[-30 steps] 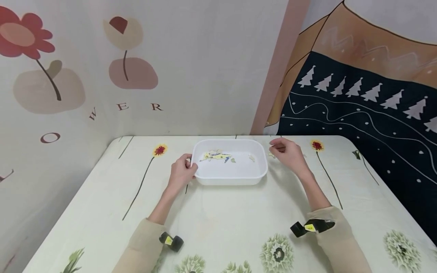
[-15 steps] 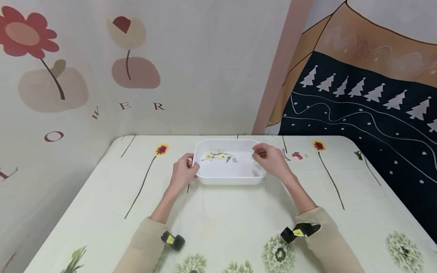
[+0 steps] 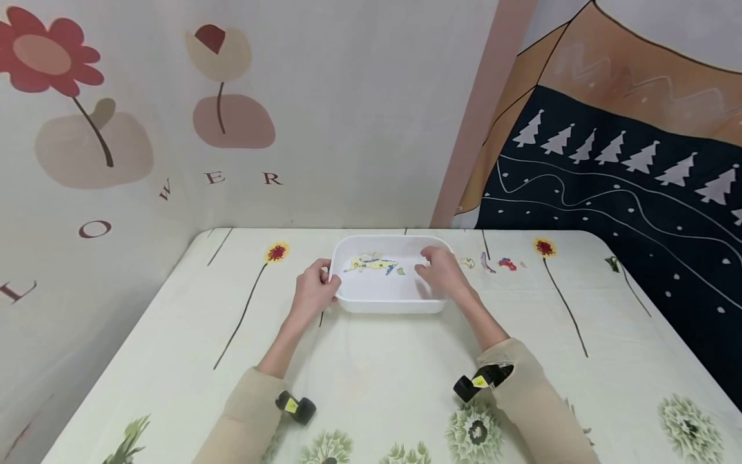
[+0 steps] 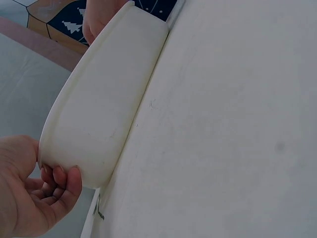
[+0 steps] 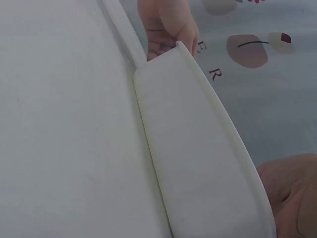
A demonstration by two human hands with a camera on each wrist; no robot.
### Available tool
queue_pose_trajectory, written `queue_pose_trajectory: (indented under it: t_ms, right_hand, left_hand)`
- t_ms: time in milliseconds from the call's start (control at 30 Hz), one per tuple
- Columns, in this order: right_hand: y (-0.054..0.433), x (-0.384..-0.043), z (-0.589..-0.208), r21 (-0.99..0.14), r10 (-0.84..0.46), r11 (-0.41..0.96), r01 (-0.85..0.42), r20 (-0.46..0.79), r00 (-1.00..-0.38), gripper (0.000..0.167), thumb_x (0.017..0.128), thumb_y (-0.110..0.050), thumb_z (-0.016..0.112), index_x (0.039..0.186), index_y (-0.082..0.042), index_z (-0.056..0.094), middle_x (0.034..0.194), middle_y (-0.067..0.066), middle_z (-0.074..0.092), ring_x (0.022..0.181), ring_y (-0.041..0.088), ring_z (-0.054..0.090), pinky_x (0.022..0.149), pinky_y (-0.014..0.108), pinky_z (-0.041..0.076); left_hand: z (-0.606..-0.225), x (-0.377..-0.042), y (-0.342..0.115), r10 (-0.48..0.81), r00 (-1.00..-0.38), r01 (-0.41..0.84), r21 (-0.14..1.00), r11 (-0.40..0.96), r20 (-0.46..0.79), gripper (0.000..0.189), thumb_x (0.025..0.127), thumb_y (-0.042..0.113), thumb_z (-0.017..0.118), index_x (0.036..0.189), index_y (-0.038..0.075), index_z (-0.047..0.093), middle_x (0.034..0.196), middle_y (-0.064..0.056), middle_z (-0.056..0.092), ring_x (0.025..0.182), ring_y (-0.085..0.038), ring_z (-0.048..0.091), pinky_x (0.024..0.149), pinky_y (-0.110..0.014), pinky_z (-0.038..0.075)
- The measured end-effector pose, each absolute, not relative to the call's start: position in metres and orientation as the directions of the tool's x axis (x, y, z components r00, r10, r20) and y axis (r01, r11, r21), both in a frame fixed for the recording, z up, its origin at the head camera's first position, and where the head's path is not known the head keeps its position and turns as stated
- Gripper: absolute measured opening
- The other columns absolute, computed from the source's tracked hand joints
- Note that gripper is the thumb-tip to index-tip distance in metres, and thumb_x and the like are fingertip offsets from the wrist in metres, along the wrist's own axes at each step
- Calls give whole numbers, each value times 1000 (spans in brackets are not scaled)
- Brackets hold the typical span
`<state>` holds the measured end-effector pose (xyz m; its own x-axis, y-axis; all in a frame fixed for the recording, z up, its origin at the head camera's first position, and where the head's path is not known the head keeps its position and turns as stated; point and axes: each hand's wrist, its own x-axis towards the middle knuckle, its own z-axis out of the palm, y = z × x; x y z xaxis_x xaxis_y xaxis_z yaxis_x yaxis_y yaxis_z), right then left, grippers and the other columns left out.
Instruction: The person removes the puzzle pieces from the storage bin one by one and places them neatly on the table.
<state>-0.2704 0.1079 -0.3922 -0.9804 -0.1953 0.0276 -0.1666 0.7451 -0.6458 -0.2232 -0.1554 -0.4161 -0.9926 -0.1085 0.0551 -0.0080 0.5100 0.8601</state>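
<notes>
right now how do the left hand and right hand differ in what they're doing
The left hand grips the left end of the white tray; the right hand reaches over its right end. The left hand's fingers curl against the outer wall, while the right hand's thumb and index finger are apart, with no piece visible between them. Both come out of beige sleeves.

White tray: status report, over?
Left hand gripping white tray, left end. Right hand over right end, hiding part. Colored pieces inside; more pieces on table.
</notes>
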Motion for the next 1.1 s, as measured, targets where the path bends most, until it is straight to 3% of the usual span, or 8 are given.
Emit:
queue_pose_trajectory:
  t_ms: [333, 633, 867, 1100]
  right_hand:
    - [95, -270, -396, -599, -142, 796, -84, -50, -989, 43, 95, -6, 64, 134, 11, 55, 129, 27, 60, 116, 37, 60, 101, 46, 49]
    - [88, -275, -401, -585, -171, 798, -144, 9, -985, 37, 87, 10, 60, 123, 10, 64, 121, 24, 66, 115, 35, 61, 105, 45, 46]
    - [82, -280, -406, -605, -208, 773, -192, 45, -977, 25, 86, 17, 57, 105, 7, 70, 95, 15, 66, 89, 26, 59, 84, 36, 52]
    - [81, -282, -409, -597, -233, 774, -211, 41, -972, 31, 80, 17, 64, 109, 7, 68, 91, 14, 64, 84, 25, 57, 76, 35, 50]
  left_hand:
    - [-415, -222, -155, -116, -992, -18, 860, 510, 47, 41, 95, 5, 58, 135, -5, 56, 82, -8, 50, 66, -17, 53, 56, -24, 53]
    - [-414, -222, -154, -120, -992, -26, 858, 513, 42, 41, 95, 5, 58, 135, -4, 56, 83, -7, 49, 66, -17, 52, 57, -25, 54]
    - [-414, -222, -155, -115, -992, -16, 862, 506, 49, 42, 95, 4, 58, 135, -5, 56, 82, -7, 49, 67, -17, 52, 57, -25, 54]
    - [-413, -222, -154, -118, -992, -20, 864, 503, 46, 41, 95, 5, 58, 135, -5, 56, 82, -7, 49, 67, -17, 52, 58, -25, 55]
